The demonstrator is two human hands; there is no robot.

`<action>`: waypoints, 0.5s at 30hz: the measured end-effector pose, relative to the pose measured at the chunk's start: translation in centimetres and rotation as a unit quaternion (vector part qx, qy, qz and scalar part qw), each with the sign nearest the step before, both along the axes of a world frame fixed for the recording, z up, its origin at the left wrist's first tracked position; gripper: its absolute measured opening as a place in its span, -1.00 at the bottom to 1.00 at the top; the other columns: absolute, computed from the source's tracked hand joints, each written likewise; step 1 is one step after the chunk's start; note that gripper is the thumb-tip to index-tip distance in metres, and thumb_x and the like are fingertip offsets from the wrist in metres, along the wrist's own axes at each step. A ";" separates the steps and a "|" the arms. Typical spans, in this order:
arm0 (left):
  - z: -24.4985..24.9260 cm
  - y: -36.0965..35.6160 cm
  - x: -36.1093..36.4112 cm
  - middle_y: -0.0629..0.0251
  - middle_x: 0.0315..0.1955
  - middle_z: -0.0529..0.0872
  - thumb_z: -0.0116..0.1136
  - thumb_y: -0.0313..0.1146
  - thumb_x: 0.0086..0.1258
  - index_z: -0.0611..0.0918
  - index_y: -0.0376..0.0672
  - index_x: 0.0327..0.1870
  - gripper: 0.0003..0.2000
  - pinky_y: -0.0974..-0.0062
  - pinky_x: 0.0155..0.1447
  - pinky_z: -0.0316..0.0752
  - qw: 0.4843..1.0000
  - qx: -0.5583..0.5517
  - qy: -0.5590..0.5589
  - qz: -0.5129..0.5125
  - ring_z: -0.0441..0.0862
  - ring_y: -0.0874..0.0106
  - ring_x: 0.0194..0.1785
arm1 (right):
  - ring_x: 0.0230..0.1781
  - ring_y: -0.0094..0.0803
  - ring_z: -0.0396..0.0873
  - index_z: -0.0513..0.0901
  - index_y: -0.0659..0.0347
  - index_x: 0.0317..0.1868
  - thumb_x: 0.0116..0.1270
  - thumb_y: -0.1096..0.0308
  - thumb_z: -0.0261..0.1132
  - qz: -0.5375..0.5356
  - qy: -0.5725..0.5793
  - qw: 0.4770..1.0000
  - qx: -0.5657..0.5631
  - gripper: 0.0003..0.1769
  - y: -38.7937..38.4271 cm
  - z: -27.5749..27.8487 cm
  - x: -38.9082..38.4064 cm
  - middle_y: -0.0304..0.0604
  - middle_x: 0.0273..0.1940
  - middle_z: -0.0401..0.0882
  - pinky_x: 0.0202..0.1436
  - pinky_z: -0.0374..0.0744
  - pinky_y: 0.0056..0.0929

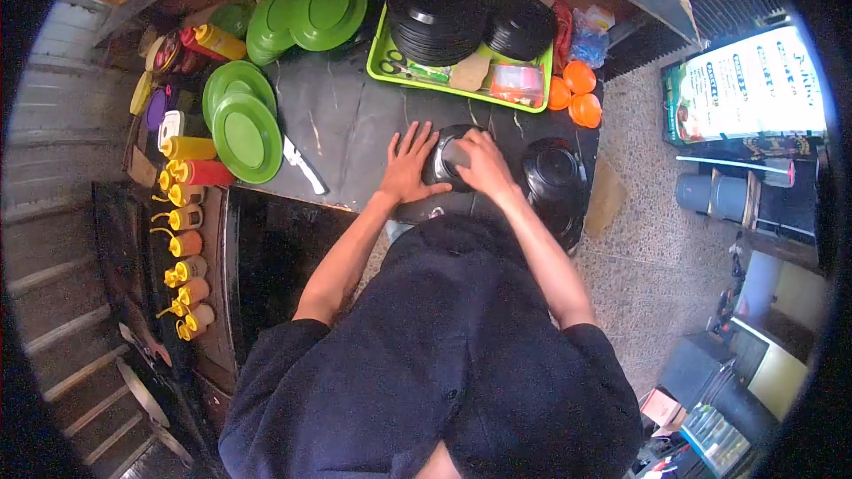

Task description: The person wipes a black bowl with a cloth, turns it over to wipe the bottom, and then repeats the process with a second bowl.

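Note:
A black dish (441, 167), a plate or shallow bowl, lies on the dark counter (333, 115) in front of me. My left hand (410, 164) rests flat with fingers spread at the dish's left side, its thumb along the near edge. My right hand (482, 164) is over the dish with its fingers bent and pressed together. A greyish patch shows under these fingers; I cannot make out what it is. To the right of my right hand, more black dishes (555, 170) sit near the counter's edge.
Behind are a green tray (461, 99) with stacked black plates (437, 13) and black bowls (519, 25), and orange cups (581, 93). Green plates (244, 137), a white-handled knife (303, 166) and sauce bottles (185, 219) are on the left. A menu board (745, 84) stands right.

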State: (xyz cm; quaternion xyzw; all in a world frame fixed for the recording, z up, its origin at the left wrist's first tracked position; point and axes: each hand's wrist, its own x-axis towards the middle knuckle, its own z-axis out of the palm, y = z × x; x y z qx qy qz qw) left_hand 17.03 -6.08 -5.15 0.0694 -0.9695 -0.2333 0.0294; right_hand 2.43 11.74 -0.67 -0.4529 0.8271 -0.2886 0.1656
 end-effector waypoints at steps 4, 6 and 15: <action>0.1 -0.1 -0.1 0.16 0.77 0.08 0.38 0.56 0.05 0.29 -0.07 0.71 0.24 -0.22 0.75 -0.27 1.000 0.004 -0.004 0.001 -0.14 0.10 0.83 | 0.19 0.01 0.58 0.76 0.25 0.14 0.12 0.45 0.55 0.056 -0.035 0.998 -0.011 -0.50 2.0 0.0 0.8 0.00 0.08 0.61 0.34 0.61 -0.14; 0.3 0.1 0.1 0.14 0.77 0.08 0.38 0.56 0.05 0.28 -0.06 0.72 0.25 -0.23 0.75 -0.26 1.000 -0.012 -0.005 -0.007 -0.14 0.09 0.83 | 0.16 0.02 0.62 0.77 0.24 0.12 0.14 0.43 0.54 0.070 -0.049 0.996 -0.022 -0.52 3.4 0.1 -0.2 0.02 0.04 0.64 0.30 0.63 -0.14; 1.1 0.9 -0.1 0.11 0.77 0.05 0.39 0.56 0.03 0.20 -0.05 0.75 0.29 -0.28 0.75 -0.29 1.000 0.005 -0.027 -0.011 -0.19 0.07 0.83 | 0.24 0.05 0.64 0.73 0.14 0.27 0.19 0.42 0.49 -0.067 -0.072 0.993 -0.069 -0.43 -1.4 0.5 -4.0 0.03 0.14 0.64 0.39 0.61 -0.09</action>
